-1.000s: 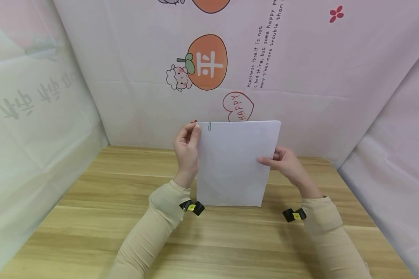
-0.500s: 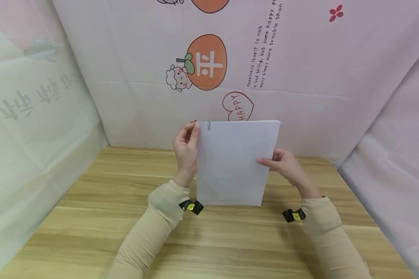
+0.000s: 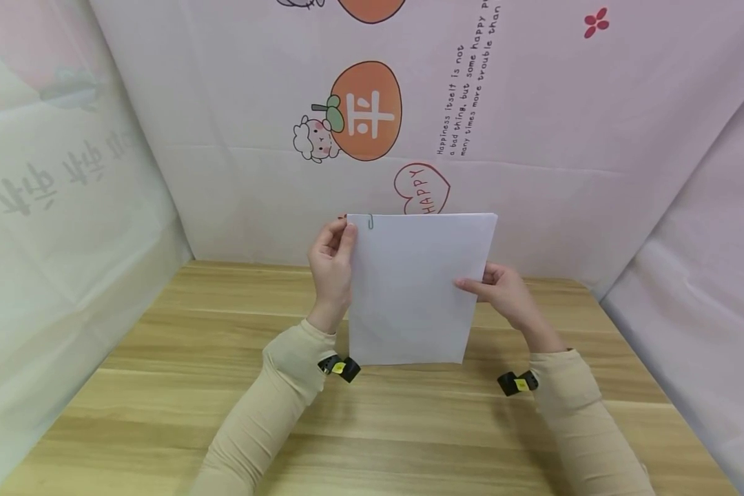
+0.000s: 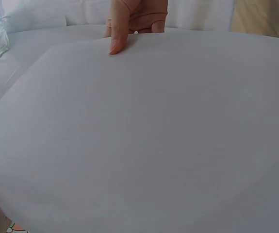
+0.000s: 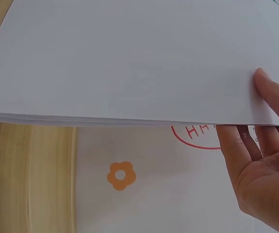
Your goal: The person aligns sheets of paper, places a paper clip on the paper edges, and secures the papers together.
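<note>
A stack of white paper (image 3: 412, 296) is held up, tilted toward the head camera, above the table. A green paper clip (image 3: 370, 222) sits on its top edge near the upper left corner. My left hand (image 3: 331, 272) pinches that corner, thumb in front and fingers behind. On the right edge my right hand (image 3: 505, 293) grips the stack, its thumb flat on the front face. Several sheet edges show along the stack's side (image 5: 81, 119) in the right wrist view. In the left wrist view the paper (image 4: 144, 131) fills most of the picture, with the right hand (image 4: 137, 17) beyond it.
Beneath the hands lies a wood-grain table (image 3: 397, 427). A white printed cloth (image 3: 254, 193) hangs behind it, and pale cloth walls (image 3: 49, 275) stand at both sides. Black wrist cameras (image 3: 341, 367) are strapped below each hand.
Very little differs. The paper stack and right hand have shifted slightly left, and the stack's lower edge is a touch higher. Both hands keep the same hold.
</note>
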Tool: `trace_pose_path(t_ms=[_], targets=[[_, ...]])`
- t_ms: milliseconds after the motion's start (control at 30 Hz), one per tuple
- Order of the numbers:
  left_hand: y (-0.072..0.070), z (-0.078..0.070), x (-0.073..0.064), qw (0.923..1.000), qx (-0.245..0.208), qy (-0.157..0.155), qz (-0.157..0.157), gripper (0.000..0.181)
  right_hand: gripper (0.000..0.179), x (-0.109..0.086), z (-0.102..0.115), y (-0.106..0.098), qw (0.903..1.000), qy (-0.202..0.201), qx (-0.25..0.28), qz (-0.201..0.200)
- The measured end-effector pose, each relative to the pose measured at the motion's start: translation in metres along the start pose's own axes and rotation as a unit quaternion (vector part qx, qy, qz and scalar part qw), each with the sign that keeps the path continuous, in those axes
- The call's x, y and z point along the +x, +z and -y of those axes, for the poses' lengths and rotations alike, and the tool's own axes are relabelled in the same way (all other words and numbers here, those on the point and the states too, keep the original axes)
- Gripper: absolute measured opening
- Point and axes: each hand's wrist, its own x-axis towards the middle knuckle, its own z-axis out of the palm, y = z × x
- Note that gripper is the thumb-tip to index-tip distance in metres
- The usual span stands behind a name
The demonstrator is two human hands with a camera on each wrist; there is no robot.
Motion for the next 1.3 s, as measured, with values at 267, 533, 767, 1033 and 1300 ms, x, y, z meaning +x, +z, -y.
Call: trace_pose_path(t_ms=[267,533,767,1033,1300], targets=[[-0.003,0.004,-0.003,0.9993,0.032,-0.017,0.012,0.026,0.047,0.000,-0.002,0.002,0.9998,-0.001,0.015,-0.012],[-0.008,0.010,-0.008,0.9951,0.080,-0.034,0.047,0.028,0.048,0.001,-0.004,0.008,0.9984,-0.002,0.048,-0.030],[-0.010,0.012,-0.012,0.9862,0.124,-0.062,0.091,0.030,0.050,0.004,-0.006,0.010,0.9970,0.017,0.062,-0.044],[-0.010,0.002,-0.016,0.9766,0.149,-0.085,0.130,0.031,0.051,0.010,-0.010,0.014,0.9947,0.036,0.078,-0.056],[-0.019,0.010,-0.017,0.9660,0.168,-0.123,0.153,0.032,0.052,0.012,-0.013,0.016,0.9934,0.049,0.088,-0.056]])
